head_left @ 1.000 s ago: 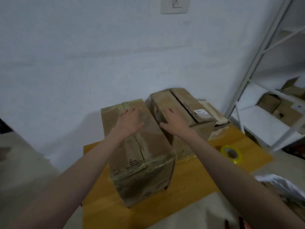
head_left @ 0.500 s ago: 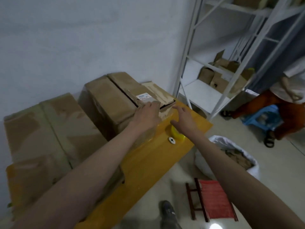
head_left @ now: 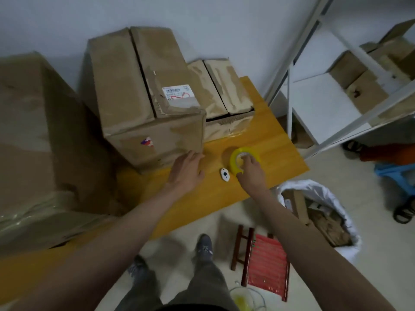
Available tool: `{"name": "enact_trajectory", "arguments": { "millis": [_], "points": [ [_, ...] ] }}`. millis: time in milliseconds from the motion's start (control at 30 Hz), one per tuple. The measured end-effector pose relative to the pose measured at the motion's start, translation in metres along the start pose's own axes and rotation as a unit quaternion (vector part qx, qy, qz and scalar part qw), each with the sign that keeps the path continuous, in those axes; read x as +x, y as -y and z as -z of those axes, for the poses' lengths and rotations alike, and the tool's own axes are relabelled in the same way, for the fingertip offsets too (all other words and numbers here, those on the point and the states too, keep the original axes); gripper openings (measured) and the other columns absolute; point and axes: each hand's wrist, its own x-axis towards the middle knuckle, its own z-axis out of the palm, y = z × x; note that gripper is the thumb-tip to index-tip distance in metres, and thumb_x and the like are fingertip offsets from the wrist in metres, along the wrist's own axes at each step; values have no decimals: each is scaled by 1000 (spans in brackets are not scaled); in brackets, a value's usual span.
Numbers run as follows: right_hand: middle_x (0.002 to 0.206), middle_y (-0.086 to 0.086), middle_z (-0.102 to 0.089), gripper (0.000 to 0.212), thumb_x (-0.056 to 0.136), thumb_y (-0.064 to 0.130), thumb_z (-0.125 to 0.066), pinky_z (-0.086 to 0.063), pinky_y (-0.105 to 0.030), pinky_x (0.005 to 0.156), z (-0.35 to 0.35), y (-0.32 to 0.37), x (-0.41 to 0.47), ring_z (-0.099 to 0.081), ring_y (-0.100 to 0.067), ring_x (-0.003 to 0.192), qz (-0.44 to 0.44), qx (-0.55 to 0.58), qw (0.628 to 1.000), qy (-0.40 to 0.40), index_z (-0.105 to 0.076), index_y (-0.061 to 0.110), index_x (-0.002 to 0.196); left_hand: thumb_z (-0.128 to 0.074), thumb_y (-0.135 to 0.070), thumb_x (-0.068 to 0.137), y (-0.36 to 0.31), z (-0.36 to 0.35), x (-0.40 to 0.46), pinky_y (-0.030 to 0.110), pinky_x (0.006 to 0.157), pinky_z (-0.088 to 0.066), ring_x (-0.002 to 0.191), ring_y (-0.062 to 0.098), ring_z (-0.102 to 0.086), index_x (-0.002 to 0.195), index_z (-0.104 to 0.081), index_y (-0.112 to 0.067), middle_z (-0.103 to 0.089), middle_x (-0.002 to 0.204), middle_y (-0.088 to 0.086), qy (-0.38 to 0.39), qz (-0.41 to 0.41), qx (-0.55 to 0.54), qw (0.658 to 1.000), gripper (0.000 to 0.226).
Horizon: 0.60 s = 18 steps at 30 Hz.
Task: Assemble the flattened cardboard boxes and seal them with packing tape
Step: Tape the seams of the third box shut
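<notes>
Your right hand [head_left: 251,171] is on the yellow tape roll [head_left: 242,158], which lies flat on the yellow table [head_left: 276,151] near its right end; your fingers curl over the roll's near rim and into its core, so you have hold of it, though it sits on the tabletop. Your left hand [head_left: 186,169] is relaxed with fingers nearly straight and holds nothing; its fingertips [head_left: 197,154] lie at the lower front corner of the middle box [head_left: 146,102], and whether they touch the cardboard cannot be told. A small white cutter [head_left: 224,174] lies on the table between your two hands, just beside the roll. The middle box stands closed with a shipping label on top; a large taped box [head_left: 40,142] stands to its left, and a lower box [head_left: 222,97] with loose top flaps sits just to its right, against the wall. Below the table's edge stand a red stool [head_left: 262,263] and a white sack [head_left: 318,212] of cardboard scraps; a white shelf rack [head_left: 323,102] carries more boxes.
</notes>
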Motion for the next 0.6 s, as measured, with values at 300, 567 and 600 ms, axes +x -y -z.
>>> {"name": "enact_trajectory", "arguments": {
  "millis": [300, 567, 600],
  "points": [
    [143, -11, -45, 50, 95, 8, -53, -35, -47, 107, -53, -35, 59, -31, -32, 140, -22, -85, 993, 83, -40, 11, 143, -50, -30, 99, 11, -48, 12, 37, 109, -38, 133, 23, -44, 148, -39, -19, -41, 149, 2, 31, 43, 44, 998, 51],
    [140, -6, -50, 43, 97, 11, -54, -35, -45, 103, -68, -42, 72, -35, -30, 137, -27, -96, 995, 25, -50, 18, 139, -51, -28, 97, 25, -55, 12, 41, 109, -36, 134, 26, -43, 147, -41, -19, -41, 150, 4, 38, 54, 78, 995, 51],
    [142, -6, -48, 44, 96, 15, -58, -35, -46, 103, -65, -39, 67, -33, -30, 138, -27, -83, 996, 24, -50, 18, 140, -52, -28, 97, 26, -53, 10, 41, 109, -36, 133, 27, -44, 147, -41, -20, -41, 150, 4, 38, 57, 81, 994, 52]
  ]
}}
